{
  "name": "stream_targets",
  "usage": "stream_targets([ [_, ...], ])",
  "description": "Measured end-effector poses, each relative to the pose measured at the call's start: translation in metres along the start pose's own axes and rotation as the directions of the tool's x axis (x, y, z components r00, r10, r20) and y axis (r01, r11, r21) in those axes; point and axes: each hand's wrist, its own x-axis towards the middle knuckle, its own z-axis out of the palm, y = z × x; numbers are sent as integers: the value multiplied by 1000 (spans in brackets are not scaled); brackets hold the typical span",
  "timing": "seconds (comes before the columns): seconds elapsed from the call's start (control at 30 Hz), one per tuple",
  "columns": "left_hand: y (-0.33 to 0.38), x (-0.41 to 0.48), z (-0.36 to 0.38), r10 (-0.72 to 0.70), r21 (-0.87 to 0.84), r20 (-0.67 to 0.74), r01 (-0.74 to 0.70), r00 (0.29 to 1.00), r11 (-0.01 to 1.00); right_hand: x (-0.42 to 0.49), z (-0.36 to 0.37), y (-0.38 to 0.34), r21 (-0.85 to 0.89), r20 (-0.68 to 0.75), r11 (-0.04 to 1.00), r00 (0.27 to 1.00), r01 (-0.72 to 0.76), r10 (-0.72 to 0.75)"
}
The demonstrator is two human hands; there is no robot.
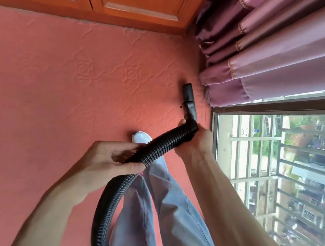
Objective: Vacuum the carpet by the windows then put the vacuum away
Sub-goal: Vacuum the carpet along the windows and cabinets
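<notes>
Step in hand: I judge this is the vacuuming part, along the strip of carpet (64, 77) just beside the window (270, 168).
Vacuum: only its black ribbed hose (162, 144) and small nozzle (189, 97) show; the body is out of view.
Nozzle: appears to rest on the carpet, just beside the hem of the purple curtain (278, 54).
Right hand (196, 142): fingers curled tight round the hose end, just behind the nozzle.
Left hand (109, 157): thumb and fingers wrapped round the hose further back, holding its loop above my legs.
Next move: probably steering the nozzle along the window edge towards the corner by the wooden cabinet (137, 2), keeping the curtain hem clear of the suction. Putting the vacuum away is not yet begun.
</notes>
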Motion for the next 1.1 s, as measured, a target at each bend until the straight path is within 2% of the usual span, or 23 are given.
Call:
stream_targets([
  [0.13,-2,9,-10,-6,24,-8,6,1000,1000,2,-1,8,119,-6,993,1000,12,-11],
  [0.33,0,49,13,3,77,-47,1,999,997,23,9,-14,113,-58,987,992,115,-109],
  [0.43,3,68,24,-22,108,-85,31,996,994,44,14,-28,112,-2,977,983,180,-181],
  [0.57,6,71,19,2,97,-176,15,984,995,63,24,-37,17,159,997,984,77,-79],
  [0.67,5,65,16,-4,121,-168,24,986,992,63,15,-34,5,231,1000,973,-9,7],
  [0.8,6,56,11,-18,143,-132,37,991,989,56,-5,-32,74,224,994,973,-81,63],
  [0.93,3,49,1,-23,154,-94,38,995,987,45,-10,-28,175,243,982,970,-71,27],
  [1.1,4,56,-6,-27,174,-92,43,995,984,52,2,-20,185,226,981,974,-62,19],
])
